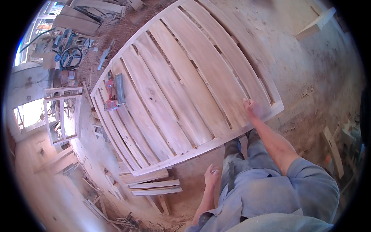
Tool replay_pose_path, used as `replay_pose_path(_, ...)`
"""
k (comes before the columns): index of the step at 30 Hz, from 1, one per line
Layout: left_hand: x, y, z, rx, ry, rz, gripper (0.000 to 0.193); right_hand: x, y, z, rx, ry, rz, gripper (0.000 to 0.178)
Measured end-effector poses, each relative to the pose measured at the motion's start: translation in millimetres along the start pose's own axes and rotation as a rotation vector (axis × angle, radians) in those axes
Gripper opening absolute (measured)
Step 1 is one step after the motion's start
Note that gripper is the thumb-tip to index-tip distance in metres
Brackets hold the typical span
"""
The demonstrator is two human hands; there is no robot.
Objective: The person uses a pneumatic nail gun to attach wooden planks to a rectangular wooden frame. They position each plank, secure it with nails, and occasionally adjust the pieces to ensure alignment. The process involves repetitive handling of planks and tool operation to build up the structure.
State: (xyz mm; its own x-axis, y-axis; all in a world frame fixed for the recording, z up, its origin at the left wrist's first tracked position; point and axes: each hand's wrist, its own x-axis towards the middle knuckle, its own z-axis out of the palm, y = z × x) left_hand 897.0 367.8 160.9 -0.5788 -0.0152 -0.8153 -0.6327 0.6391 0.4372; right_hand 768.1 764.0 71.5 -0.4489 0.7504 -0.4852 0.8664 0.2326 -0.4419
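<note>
A large panel of pale wooden slats (185, 83) lies in front of me, the boards set side by side with narrow gaps and joined by a rail (206, 145) along the near edge. Over the slats near the right corner, my right hand (251, 108) is closed, fingers curled; what it holds, if anything, is hidden. My left hand (211, 176) hangs below the rail, apart from the panel. Its fingers are curled around something too small to make out. On the left slats rests a red and grey nail gun (114, 92).
Short boards (154, 187) are stacked below the panel's near left corner. A wooden frame (63, 112) stands at the left. Tools and a coiled hose (70, 58) sit at the far left, near loose planks (77, 21). Another board (333, 150) lies at the right.
</note>
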Motion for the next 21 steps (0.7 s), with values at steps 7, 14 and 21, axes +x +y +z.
replay_pose_path(7,-1,3,-7,-0.06,0.037,-0.023,0.056,0,-2,1,0.101,-0.063,0.043,0.048)
replay_pose_path(14,2,-14,-2,0.078,0.089,0.147,0.055,1,28,22,0.188,0.168,-0.141,0.035)
replay_pose_path(21,-26,-4,-7,0.117,0.125,0.085,0.055,-96,36,2,0.017,-0.019,-0.386,0.033)
